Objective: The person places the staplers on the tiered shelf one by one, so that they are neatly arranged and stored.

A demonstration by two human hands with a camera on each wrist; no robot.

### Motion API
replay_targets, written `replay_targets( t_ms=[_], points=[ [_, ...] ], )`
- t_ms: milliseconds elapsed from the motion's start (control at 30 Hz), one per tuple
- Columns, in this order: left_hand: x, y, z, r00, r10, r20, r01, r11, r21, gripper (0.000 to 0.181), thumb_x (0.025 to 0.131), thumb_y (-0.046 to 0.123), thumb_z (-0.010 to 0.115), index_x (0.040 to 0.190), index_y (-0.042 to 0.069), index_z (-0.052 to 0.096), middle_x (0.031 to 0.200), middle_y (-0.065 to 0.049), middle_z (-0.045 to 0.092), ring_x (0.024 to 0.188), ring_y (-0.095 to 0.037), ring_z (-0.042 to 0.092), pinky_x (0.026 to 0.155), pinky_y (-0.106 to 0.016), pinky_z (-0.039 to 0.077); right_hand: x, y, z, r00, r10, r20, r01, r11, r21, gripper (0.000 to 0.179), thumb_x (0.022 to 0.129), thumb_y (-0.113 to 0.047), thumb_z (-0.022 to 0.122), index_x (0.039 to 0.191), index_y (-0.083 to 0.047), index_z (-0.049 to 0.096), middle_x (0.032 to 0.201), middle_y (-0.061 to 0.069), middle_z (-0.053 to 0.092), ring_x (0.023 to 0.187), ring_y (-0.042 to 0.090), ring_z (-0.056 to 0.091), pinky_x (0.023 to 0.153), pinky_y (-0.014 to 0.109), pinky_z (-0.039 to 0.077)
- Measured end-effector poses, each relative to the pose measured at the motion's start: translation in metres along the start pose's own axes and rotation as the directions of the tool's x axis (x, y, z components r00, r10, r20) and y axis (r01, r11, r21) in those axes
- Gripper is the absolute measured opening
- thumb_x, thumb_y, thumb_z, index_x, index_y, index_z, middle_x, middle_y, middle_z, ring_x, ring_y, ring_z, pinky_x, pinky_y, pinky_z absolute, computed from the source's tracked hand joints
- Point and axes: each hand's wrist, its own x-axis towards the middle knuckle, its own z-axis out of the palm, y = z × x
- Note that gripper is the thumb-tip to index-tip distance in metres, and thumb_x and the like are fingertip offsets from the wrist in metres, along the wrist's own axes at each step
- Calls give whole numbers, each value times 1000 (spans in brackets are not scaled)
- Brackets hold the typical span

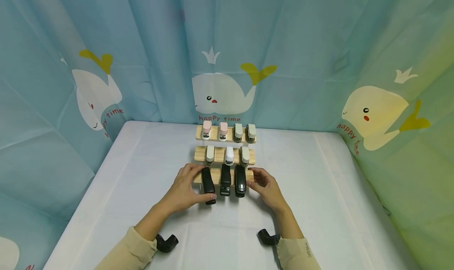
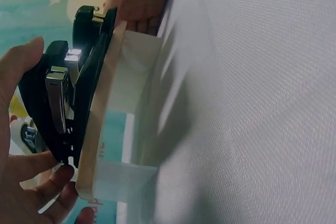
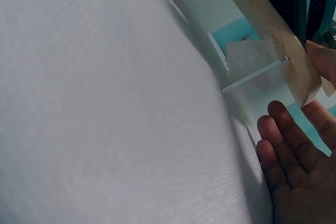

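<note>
A black stapler (image 1: pixel 208 185) lies slightly askew at the left end of the lowest wooden shelf board (image 1: pixel 217 176). My left hand (image 1: pixel 182 191) holds it lengthwise, thumb at its front end and fingers at its back. The left wrist view shows this stapler (image 2: pixel 38 95) with its jaws spread above the board. At the board's right end, my right hand (image 1: pixel 268 188) pinches the wood between thumb and forefinger, its other fingers loosely bent below. Two more black staplers, a middle one (image 1: pixel 225 179) and a right one (image 1: pixel 240 180), sit beside the held one.
Behind, the middle board (image 1: pixel 200 153) carries three small pale staplers, and the back board (image 1: pixel 199 133) carries pink and grey-green ones. Translucent supports (image 3: pixel 260 77) hold up the boards. A white cloth (image 1: pixel 301 183) covers the table; a whale-print curtain (image 1: pixel 305 65) stands behind.
</note>
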Motion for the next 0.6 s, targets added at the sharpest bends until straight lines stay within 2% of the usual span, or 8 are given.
replay_targets(
  t_ms=[200,333,600],
  points=[
    [1,1,-1,1000,-7,7,7,1000,10,107,73,73,82,158,22,43,153,0,46,141,-27,40,113,-58,43,0,-1,0,1000,3,4,-3,1000,3,48,92,-13,78,136,-5,61,117,20,68,106,20,64,92,24,53],
    [1,1,-1,1000,7,-11,-7,1000,-6,103,74,69,83,156,21,45,153,0,50,143,-28,42,114,-58,43,0,0,0,1000,-2,6,2,1000,-2,47,92,-13,77,136,-5,61,118,20,68,106,20,64,92,24,53],
    [3,2,0,998,-8,-61,5,999,-53,89,77,58,87,150,21,53,140,3,61,138,-28,48,113,-56,44,0,3,-1,1000,-6,1,6,1000,-16,47,93,-13,77,136,-5,61,116,20,68,105,19,64,92,24,53]
  ],
)
